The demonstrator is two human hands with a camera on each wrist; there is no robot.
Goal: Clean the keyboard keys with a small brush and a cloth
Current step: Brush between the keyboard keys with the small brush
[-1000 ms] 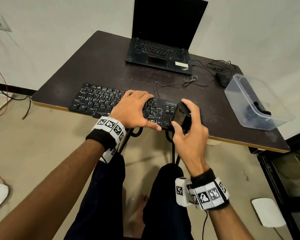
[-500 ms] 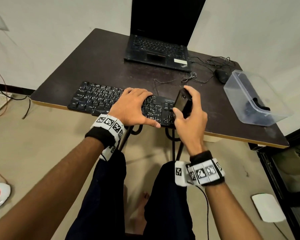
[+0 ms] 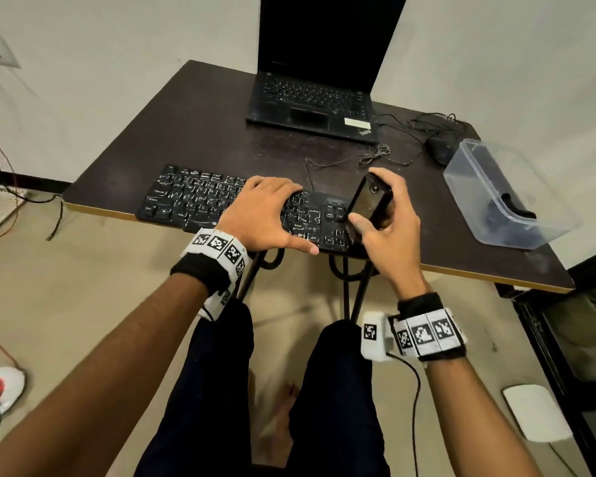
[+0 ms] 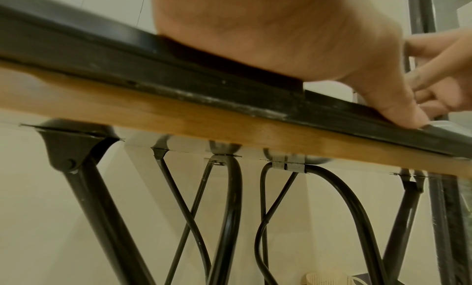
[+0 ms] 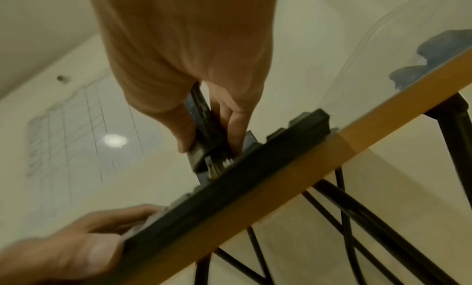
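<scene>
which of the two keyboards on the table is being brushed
The separate black keyboard at the table's near edge: the left hand rests on it. The laptop keyboard behind is untouched.

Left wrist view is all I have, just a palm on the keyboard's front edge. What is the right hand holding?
Observer: The right hand grips a black brush, bristle end down, over the right end of the keyboard.
Operator: Do the bristles touch it?
Observer: Yes, the right wrist view shows them meeting the keyboard.
Operator: Any cloth around?
Observer: Something dark lies in a clear container on the right side of the table; I cannot tell whether it is cloth.
</scene>
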